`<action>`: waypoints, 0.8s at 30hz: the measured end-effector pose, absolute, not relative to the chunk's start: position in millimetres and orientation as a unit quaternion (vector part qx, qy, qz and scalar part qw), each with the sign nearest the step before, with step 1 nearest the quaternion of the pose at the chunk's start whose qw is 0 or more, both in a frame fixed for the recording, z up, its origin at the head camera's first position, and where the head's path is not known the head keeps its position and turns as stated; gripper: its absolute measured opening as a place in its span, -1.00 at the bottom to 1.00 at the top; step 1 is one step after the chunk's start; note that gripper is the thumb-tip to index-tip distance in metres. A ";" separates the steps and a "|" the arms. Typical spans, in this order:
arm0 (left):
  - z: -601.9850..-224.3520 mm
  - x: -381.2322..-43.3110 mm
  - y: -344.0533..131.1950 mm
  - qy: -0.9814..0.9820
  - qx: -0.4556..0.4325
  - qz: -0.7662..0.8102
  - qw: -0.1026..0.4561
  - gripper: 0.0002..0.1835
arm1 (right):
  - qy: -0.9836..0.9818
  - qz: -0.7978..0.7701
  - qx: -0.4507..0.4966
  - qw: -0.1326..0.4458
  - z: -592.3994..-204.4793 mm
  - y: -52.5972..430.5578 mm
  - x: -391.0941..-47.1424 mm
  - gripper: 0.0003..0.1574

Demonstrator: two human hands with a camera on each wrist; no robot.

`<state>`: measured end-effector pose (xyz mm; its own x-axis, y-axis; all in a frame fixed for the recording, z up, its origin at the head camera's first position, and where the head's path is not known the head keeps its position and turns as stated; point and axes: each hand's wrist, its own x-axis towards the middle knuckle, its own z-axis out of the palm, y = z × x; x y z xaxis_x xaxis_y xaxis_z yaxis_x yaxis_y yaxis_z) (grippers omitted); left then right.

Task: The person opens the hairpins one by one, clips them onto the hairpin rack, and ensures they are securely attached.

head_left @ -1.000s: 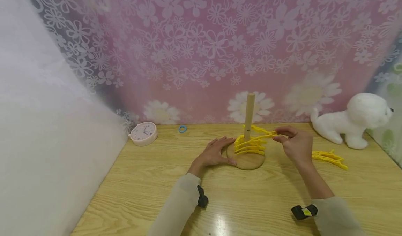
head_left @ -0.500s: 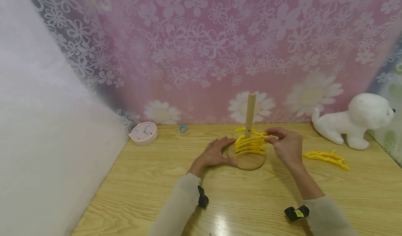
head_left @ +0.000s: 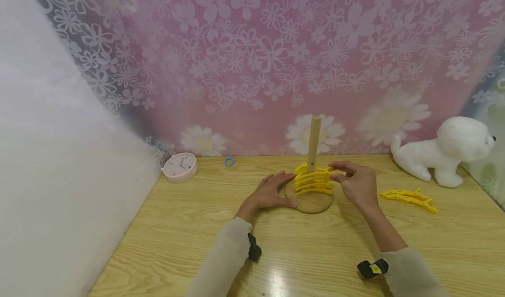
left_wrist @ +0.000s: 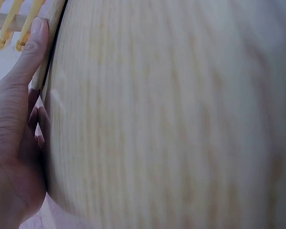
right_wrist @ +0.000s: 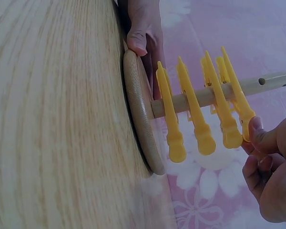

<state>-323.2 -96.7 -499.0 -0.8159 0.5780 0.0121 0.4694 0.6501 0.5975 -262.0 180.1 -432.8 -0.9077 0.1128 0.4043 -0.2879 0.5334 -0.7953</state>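
Observation:
A wooden post rises upright from a round wooden base. Several yellow alligator hair clips are clamped on the post, one above another. My right hand pinches the handle end of the topmost clip between thumb and fingers; that clip's jaws are around the post. My left hand rests against the left rim of the base, thumb at the near edge and fingers spread toward the far edge, looking mostly straight. In the left wrist view the thumb lies along the rim.
More yellow hair clips lie on the table to the right of my right hand. A white toy dog stands at the back right. Back left are a pink clock and a blue ring. A flowered curtain hangs behind.
My right hand has moved left toward the post with the clip, whose spread jaws have closed in around the post. My left hand has stayed at the base.

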 end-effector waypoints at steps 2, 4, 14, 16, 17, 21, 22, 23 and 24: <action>-498.7 -322.9 -96.5 0.905 0.290 0.300 0.089 0.04 | -0.852 0.475 0.053 0.213 -433.0 179.7 -262.3 -0.71; -497.8 -322.3 -96.7 0.905 0.288 0.300 0.090 0.04 | -0.852 0.474 0.054 0.215 -433.0 179.7 -262.5 -0.71; -497.9 -322.2 -96.9 0.907 0.279 0.300 0.095 0.04 | -0.860 0.472 0.071 0.178 -432.3 184.2 -261.7 -0.66; -498.8 -322.6 -96.9 0.907 0.278 0.302 0.094 0.05 | -0.863 0.470 0.075 0.170 -431.8 185.0 -261.3 -0.64; -499.2 -322.8 -96.8 0.907 0.278 0.303 0.094 0.05 | -0.864 0.469 0.076 0.167 -431.5 185.4 -261.0 -0.63; -500.0 -323.3 -96.6 0.906 0.278 0.303 0.095 0.05 | -0.861 0.480 0.080 0.149 -430.7 186.8 -260.5 -0.61; -500.1 -323.5 -96.5 0.907 0.279 0.301 0.095 0.06 | -0.859 0.484 0.081 0.145 -430.7 187.1 -260.7 -0.61; -500.1 -323.7 -96.4 0.907 0.280 0.299 0.094 0.06 | -0.858 0.488 0.082 0.140 -430.5 187.5 -260.7 -0.60; -500.0 -323.9 -96.3 0.907 0.281 0.298 0.094 0.06 | -0.856 0.491 0.083 0.136 -430.4 187.8 -260.9 -0.60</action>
<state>-323.9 -96.3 -500.0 -0.8247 0.5656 -0.0035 0.4534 0.6648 0.5937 -260.9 187.8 -430.4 -0.9495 -0.0086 0.3136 -0.2750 0.5040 -0.8188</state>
